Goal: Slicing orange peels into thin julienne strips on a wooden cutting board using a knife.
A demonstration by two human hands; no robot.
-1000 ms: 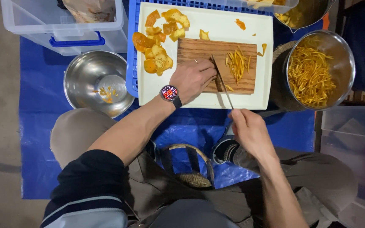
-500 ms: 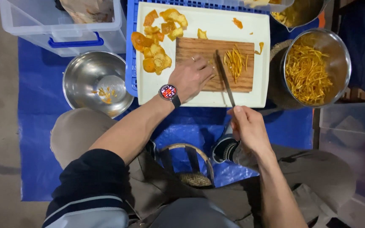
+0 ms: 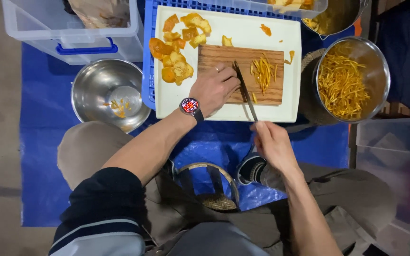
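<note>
1. On the wooden board [image 3: 224, 61] my left hand [image 3: 217, 87] lies flat, fingers pressing down on the wood. I cannot see any peel under them.
2. My right hand [image 3: 271, 142] is wrapped tight around the handle of the knife [image 3: 245, 90]. Its thin blade reaches up across the board, right beside my left fingers.
3. Just right of the blade sits a small heap of cut strips [image 3: 263, 71], thin and orange. These look done.
4. Left of the board, on the white tray [image 3: 281, 42], lies a pile of peel pieces [image 3: 176, 47]. They are big and not yet cut, so I think a good part of the work is left.
5. A few stray bits lie on the tray near the top and right edges.
6. To the right stands a metal pot [image 3: 380, 71], and it holds lots of thin orange strips. That tells me much cutting is already finished.
7. To the left is a steel bowl [image 3: 91, 90] with only a few small scraps at the bottom.
8. Up top left is a clear plastic box [image 3: 39, 38] with a blue handle. Something pale lies inside, but I cannot tell what.
9. Everything sits over a blue sheet [image 3: 43, 118] on the floor.
</note>
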